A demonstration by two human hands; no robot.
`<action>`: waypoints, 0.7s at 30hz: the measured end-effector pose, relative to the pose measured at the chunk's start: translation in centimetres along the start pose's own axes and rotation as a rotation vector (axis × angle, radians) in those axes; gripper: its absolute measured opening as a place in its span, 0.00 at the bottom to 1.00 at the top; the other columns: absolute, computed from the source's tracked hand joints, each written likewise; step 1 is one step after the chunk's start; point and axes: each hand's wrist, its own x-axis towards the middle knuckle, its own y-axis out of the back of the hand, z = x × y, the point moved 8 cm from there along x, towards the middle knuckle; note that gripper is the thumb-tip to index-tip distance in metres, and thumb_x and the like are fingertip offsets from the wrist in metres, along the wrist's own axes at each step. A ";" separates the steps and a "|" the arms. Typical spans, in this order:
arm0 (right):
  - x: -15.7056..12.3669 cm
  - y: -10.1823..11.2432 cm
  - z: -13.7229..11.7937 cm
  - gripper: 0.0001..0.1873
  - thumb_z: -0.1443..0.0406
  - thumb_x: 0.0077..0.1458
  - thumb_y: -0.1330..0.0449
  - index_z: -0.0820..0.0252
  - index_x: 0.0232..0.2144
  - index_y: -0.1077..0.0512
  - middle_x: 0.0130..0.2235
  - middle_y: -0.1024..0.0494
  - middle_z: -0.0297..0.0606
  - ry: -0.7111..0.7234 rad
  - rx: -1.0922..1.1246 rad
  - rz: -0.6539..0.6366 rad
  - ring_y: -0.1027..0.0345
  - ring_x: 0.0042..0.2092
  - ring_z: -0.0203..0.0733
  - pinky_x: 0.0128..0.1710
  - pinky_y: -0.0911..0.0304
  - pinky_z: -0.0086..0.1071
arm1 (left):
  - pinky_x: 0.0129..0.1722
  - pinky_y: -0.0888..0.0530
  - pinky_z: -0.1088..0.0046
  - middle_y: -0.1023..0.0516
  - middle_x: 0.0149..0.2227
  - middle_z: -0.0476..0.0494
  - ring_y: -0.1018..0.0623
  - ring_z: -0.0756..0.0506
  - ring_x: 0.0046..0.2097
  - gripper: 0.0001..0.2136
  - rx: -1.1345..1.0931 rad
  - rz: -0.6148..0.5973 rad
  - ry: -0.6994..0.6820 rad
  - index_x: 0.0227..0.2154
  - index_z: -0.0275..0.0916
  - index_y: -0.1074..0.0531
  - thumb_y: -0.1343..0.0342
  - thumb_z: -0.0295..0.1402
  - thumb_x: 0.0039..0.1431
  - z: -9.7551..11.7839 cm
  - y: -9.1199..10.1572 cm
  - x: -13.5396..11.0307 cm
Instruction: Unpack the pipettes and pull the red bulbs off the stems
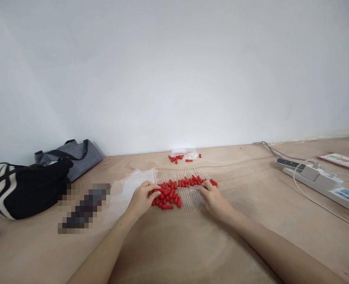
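My left hand [142, 198] is closed in a pinch at the left of a pile of loose red rubber bulbs [167, 206], with a red bulb between thumb and fingers. To the right, my right hand [211, 197] pinches a thin clear dropper tube [194, 189] that points left. Under and beside it lies a spread of bare clear tubes [189, 201]. Behind both hands runs a row of droppers with red bulbs fitted [189, 181], their clear tubes pointing toward the wall. My fingers partly hide the held pieces.
Clear plastic bags [130, 185] lie left of the pile. Farther back are more red bulbs [176, 159] and a small clear bag [183, 151]. A black bag [41, 189] and striped bag [82, 161] stand left. A power strip [325, 185] with cables lies right.
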 end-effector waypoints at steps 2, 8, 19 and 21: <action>0.4 -0.4 0.3 0.16 0.74 0.51 0.55 0.60 0.38 0.31 0.36 0.32 0.41 -0.073 -0.037 -0.012 0.38 0.37 0.38 0.34 0.50 0.29 | 0.32 0.31 0.74 0.30 0.33 0.46 0.29 0.49 0.32 0.09 -0.014 -0.075 -0.022 0.33 0.40 0.27 0.51 0.29 0.51 -0.1 -0.1 -0.1; 1.3 -1.4 0.1 0.13 0.72 0.53 0.53 0.59 0.35 0.30 0.34 0.30 0.41 -0.139 -0.161 -0.010 0.37 0.36 0.40 0.34 0.51 0.32 | 0.30 0.34 0.75 0.31 0.29 0.50 0.31 0.50 0.29 0.06 -0.001 -0.197 -0.062 0.31 0.40 0.32 0.50 0.27 0.49 0.0 -0.6 -0.7; 0.9 -1.5 -1.6 0.12 0.70 0.53 0.54 0.61 0.26 0.31 0.34 0.31 0.40 -0.088 -0.083 0.113 0.40 0.36 0.37 0.36 0.55 0.33 | 0.46 0.38 0.62 0.30 0.44 0.43 0.32 0.42 0.46 0.17 0.165 -0.102 -0.191 0.40 0.41 0.34 0.45 0.41 0.48 0.6 -0.8 -0.7; 0.7 -1.1 -2.0 0.13 0.67 0.54 0.54 0.61 0.27 0.30 0.34 0.31 0.40 -0.070 -0.072 0.123 0.40 0.36 0.37 0.37 0.55 0.34 | 0.51 0.44 0.56 0.34 0.50 0.42 0.36 0.40 0.52 0.21 0.208 -0.088 -0.232 0.47 0.44 0.37 0.48 0.43 0.50 1.1 -1.9 -1.1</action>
